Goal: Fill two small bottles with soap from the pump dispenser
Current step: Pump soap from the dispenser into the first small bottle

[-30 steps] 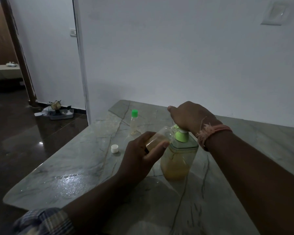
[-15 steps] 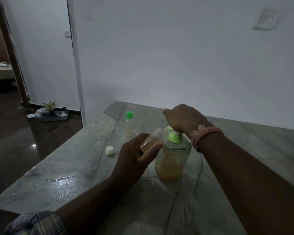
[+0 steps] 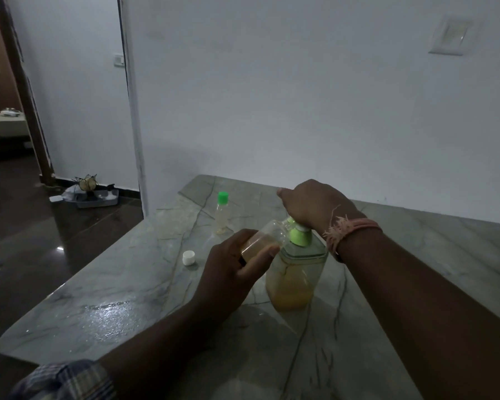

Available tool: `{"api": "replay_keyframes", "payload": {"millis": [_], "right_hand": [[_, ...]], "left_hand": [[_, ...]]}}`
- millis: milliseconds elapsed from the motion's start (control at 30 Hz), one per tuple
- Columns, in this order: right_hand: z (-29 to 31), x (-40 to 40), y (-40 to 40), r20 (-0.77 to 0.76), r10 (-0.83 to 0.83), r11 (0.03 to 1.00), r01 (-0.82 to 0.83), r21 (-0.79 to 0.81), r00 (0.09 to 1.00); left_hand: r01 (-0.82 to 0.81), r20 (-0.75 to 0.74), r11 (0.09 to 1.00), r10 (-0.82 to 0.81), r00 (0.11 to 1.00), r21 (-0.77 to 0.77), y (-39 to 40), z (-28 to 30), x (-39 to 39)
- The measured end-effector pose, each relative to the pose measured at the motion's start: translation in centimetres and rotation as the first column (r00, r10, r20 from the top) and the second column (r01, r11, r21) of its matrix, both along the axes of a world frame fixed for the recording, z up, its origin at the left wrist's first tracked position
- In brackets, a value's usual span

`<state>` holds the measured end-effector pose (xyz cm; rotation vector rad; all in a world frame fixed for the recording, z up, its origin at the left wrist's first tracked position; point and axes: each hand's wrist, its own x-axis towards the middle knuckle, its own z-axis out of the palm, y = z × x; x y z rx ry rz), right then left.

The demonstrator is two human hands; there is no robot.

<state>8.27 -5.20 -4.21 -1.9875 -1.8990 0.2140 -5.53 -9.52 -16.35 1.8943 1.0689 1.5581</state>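
Note:
A clear pump dispenser with a green collar stands on the marble table, partly full of yellow soap. My right hand rests on top of its pump head, covering it. My left hand grips a small clear bottle, tilted with its mouth at the pump's nozzle; amber soap fills its lower part. A second small bottle with a green cap stands upright farther back. A white cap lies loose on the table to the left.
The table's left edge drops to a dark glossy floor. A white wall runs behind the table. On the floor by the doorway sits a tray with small objects.
The hands, bottle and dispenser keep the same pose. Only the camera view shifts slightly.

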Motion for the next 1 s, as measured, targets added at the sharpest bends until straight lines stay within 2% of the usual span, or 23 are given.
{"api": "replay_keyframes", "payload": {"millis": [133,233,333,467,533,667,800,1000], "right_hand": [[0.5,0.1,0.7,0.116,-0.016,0.999,0.011,0.04,0.993],[-0.2,0.5,1.5,0.07,-0.03,0.996,0.024,0.087,0.997],[-0.7,0.7,1.3,0.079,0.009,1.0,-0.01,0.015,0.997],[-0.3,0.4,0.7,0.042,0.002,1.0,-0.002,0.012,0.999],[0.0,0.2,0.5,-0.012,0.003,0.999,-0.003,0.032,1.0],[0.0,0.4,0.6,0.041,-0.055,0.992,0.05,0.116,0.998],[-1.2,0.8,1.2,-0.055,-0.032,0.995,0.037,0.091,0.998],[-0.3,0.5,0.7,0.047,0.004,0.999,-0.007,0.052,0.999]], "left_hand": [[-0.005,0.015,1.0,0.005,1.0,-0.012,-0.1,0.1,0.1],[-0.002,0.011,1.0,0.003,1.0,-0.011,0.1,0.0,0.0],[0.0,0.001,1.0,0.0,1.0,-0.009,0.3,-0.1,-0.1],[0.014,0.006,1.0,-0.014,1.0,-0.007,0.1,-0.1,-0.1],[0.014,0.002,1.0,-0.014,1.0,-0.001,0.0,-0.1,-0.1],[0.015,0.01,1.0,-0.015,1.0,0.001,-0.1,0.0,0.0],[0.01,0.001,1.0,-0.01,1.0,-0.004,0.1,-0.2,-0.1],[0.0,-0.003,1.0,0.0,1.0,-0.018,0.0,-0.1,-0.2]]}}
